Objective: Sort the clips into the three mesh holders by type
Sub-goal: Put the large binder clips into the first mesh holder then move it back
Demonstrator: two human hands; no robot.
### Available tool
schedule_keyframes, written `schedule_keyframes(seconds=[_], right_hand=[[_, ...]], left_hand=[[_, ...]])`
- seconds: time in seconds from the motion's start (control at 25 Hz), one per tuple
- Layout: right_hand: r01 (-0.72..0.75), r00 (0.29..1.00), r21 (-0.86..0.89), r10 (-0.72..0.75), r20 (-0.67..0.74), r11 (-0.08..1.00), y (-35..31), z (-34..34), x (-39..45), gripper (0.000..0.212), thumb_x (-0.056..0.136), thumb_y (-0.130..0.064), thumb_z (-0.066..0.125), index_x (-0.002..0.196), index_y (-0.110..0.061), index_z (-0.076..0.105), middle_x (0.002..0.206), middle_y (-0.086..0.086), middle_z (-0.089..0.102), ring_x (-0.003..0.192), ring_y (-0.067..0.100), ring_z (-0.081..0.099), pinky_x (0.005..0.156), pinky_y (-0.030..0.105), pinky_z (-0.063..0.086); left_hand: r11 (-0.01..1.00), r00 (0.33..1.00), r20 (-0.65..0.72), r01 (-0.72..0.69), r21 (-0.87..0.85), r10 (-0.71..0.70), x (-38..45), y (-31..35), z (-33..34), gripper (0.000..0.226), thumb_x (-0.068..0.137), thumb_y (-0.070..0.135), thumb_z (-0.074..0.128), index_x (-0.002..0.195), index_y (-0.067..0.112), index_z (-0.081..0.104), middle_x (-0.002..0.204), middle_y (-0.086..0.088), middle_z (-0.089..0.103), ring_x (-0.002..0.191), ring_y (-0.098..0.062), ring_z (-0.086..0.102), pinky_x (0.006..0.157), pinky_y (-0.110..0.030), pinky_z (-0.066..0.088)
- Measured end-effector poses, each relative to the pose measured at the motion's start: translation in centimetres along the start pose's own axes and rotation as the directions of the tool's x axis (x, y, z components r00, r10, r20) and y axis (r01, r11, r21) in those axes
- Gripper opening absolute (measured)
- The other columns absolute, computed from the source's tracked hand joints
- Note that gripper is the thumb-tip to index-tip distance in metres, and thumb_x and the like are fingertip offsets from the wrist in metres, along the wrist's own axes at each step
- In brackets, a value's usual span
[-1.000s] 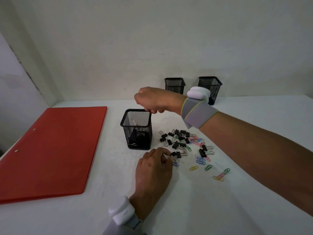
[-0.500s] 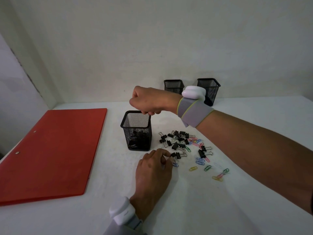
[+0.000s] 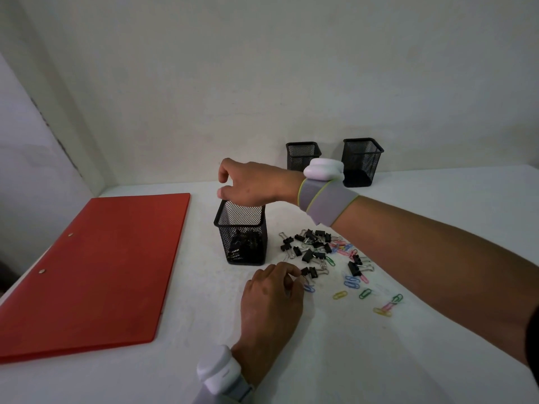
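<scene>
Head view, right hand (image 3: pixel 250 186): hovering over the mouth of the near mesh holder (image 3: pixel 242 232), fingers loosened and apart, nothing visibly held; likely at the point of dropping a clip in.
Head view, left hand (image 3: pixel 271 298): resting on the white table (image 3: pixel 335 360), fingertips (image 3: pixel 293 274) curled together at the edge of the clip pile, apparently pinching something small; too hidden to tell what.
Near holder contents: dark binder clips heaped at the bottom, seen through the mesh.
Unsorted pile: black binder clips (image 3: pixel 313 250) just right of the near holder, coloured paper clips (image 3: pixel 361 290) strewn nearer and further right.
Other holders: left rear holder (image 3: pixel 302 154) and right rear holder (image 3: pixel 361 161) against the back wall, well apart from the pile; contents not discernible.
Step in hand: judged to be the binder-clip round, one hand delivering, the other picking.
Next move: needs a lift of the pinched clip over the holder's rim, clear of the right forearm crossing above the pile.
Edges and room: red folder (image 3: pixel 93 269) flat to the left, near the holder but not touching; open tabletop in front and to the right; wall close behind the rear holders.
</scene>
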State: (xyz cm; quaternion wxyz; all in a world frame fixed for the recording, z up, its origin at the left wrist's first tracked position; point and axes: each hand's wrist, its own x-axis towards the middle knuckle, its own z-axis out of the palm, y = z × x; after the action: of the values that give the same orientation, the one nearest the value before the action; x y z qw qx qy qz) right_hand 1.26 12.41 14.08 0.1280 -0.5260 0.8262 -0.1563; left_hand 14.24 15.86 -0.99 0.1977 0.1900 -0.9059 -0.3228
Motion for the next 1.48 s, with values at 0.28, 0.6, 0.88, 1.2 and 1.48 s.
schedule_keyframes(seconds=[0.28, 0.6, 0.88, 1.2, 1.48], right_hand=[[0.069, 0.992, 0.217, -0.091, 0.091, 0.974, 0.4, -0.6, -0.8, 0.040, 0.088, 0.003, 0.036, 0.121, -0.014, 0.051, 0.113, 0.011, 0.058, 0.086, 0.027, 0.068, 0.055, 0.024, 0.054], [0.143, 0.983, 0.142, -0.124, -0.138, 0.980, 5.0, -0.9, -6.1, 0.025, 0.090, -0.013, 0.057, 0.112, -0.023, 0.066, 0.098, -0.003, 0.066, 0.063, -0.003, 0.051, 0.060, 0.005, 0.039], [-0.062, 0.998, 0.112, 0.059, 0.025, 0.992, 12.2, 0.6, -12.8, 0.020, 0.092, -0.023, 0.061, 0.109, -0.028, 0.068, 0.089, -0.001, 0.068, 0.079, 0.016, 0.065, 0.076, 0.033, 0.050], [-0.157, 0.973, 0.029, 0.149, 0.178, 0.987, 15.6, 3.7, -16.2, 0.023, 0.085, -0.034, 0.068, 0.108, -0.035, 0.068, 0.081, -0.008, 0.060, 0.075, 0.009, 0.056, 0.071, 0.029, 0.045], [-0.126, 0.984, 0.039, 0.120, 0.129, 0.991, 15.7, 4.5, -15.4, 0.010, 0.083, -0.025, 0.071, 0.083, -0.027, 0.061, 0.090, -0.003, 0.063, 0.079, 0.012, 0.057, 0.070, 0.030, 0.047]], left_hand=[[1.000, 0.999, -0.025, -0.022, 0.015, 0.023, 0.1, -0.4, 0.3, 0.014, 0.093, 0.033, 0.054, 0.105, 0.034, 0.061, 0.094, 0.018, 0.060, 0.087, -0.003, 0.051, 0.084, -0.025, 0.046], [0.998, 0.997, -0.054, -0.062, -0.012, 0.062, 0.2, -0.6, 0.4, 0.014, 0.093, 0.032, 0.055, 0.104, 0.033, 0.064, 0.104, 0.018, 0.054, 0.090, -0.002, 0.055, 0.077, -0.020, 0.048], [0.982, 0.984, 0.075, -0.168, 0.092, 0.161, 2.7, 0.3, 0.6, 0.033, 0.098, 0.032, 0.044, 0.130, 0.029, 0.053, 0.120, 0.001, 0.046, 0.093, -0.019, 0.059, 0.076, -0.033, 0.053], [0.958, 0.973, 0.225, -0.112, 0.265, 0.051, 5.4, 1.1, 0.4, 0.029, 0.096, 0.038, 0.047, 0.124, 0.031, 0.054, 0.114, -0.006, 0.050, 0.093, -0.028, 0.060, 0.079, -0.037, 0.051], [0.972, 0.982, 0.113, -0.167, 0.164, 0.150, 4.1, 1.4, -0.1, 0.014, 0.092, 0.028, 0.057, 0.096, 0.027, 0.044, 0.092, 0.006, 0.056, 0.077, -0.018, 0.055, 0.067, -0.036, 0.051]])
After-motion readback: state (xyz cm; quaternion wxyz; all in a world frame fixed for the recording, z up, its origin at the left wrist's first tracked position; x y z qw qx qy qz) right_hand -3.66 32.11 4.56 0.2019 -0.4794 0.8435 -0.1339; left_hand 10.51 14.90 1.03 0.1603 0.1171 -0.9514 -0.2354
